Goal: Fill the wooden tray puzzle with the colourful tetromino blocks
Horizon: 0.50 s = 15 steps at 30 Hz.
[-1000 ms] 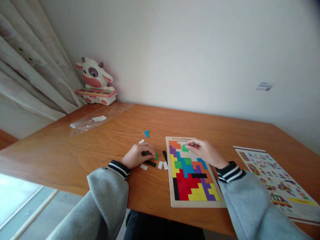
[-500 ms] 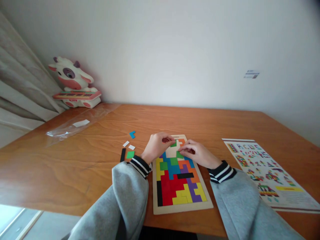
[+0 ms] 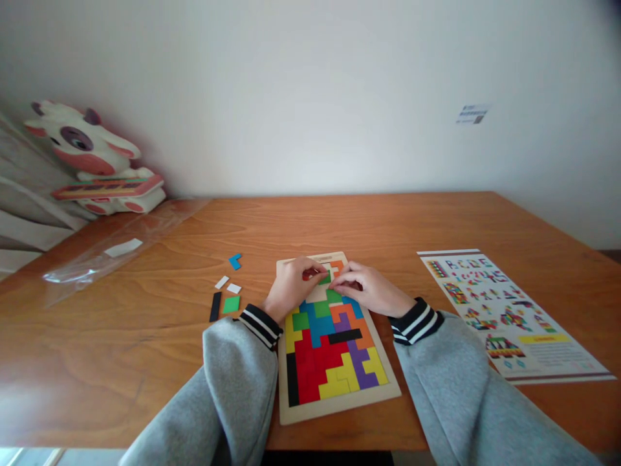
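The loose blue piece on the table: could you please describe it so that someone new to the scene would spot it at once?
Start at the wooden puzzle board in the middle of the table, where both hands meet. To its left lies a small cluster of loose pieces. The blue piece is the farthest of them, an L-shaped bit lying apart from the two white pieces, the green square and the black bar.

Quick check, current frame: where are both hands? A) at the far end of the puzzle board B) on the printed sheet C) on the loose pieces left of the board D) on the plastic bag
A: the left hand and right hand meet over a green piece at the far end of the puzzle board; the loose pieces, the printed sheet and the plastic bag lie untouched.
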Available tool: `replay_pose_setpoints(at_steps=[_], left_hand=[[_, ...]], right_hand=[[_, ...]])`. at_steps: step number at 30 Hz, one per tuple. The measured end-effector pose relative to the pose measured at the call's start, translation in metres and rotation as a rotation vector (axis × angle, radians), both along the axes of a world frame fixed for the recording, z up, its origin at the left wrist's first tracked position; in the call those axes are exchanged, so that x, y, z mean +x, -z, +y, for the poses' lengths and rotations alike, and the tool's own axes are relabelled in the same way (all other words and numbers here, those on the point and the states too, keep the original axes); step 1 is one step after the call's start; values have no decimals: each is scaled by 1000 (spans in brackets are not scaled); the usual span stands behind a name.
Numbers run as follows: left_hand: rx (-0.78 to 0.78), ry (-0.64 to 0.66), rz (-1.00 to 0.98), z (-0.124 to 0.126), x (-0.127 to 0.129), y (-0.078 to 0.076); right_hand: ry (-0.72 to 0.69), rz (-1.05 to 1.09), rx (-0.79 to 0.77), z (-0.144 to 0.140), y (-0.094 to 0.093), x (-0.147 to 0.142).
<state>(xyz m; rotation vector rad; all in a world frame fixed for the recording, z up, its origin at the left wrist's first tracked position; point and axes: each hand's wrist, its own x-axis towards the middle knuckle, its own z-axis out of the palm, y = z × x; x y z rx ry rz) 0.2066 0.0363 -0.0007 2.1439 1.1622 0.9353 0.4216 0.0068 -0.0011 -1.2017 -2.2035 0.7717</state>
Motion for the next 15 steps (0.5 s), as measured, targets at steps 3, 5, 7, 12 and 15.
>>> replay_pose_setpoints(at_steps=[3, 5, 7, 12, 15], left_hand=[[1, 26, 35, -1, 1, 2], [18, 65, 68, -1, 1, 2], [52, 123, 98, -2, 0, 3], [229, 272, 110, -1, -3, 6], [290, 352, 131, 0, -4, 8]], right_hand=[[-13, 12, -9, -1, -3, 0], [60, 69, -14, 0, -4, 1], [185, 158, -3, 2, -4, 4], [335, 282, 30, 7, 4, 9], [327, 238, 56, 6, 6, 7]])
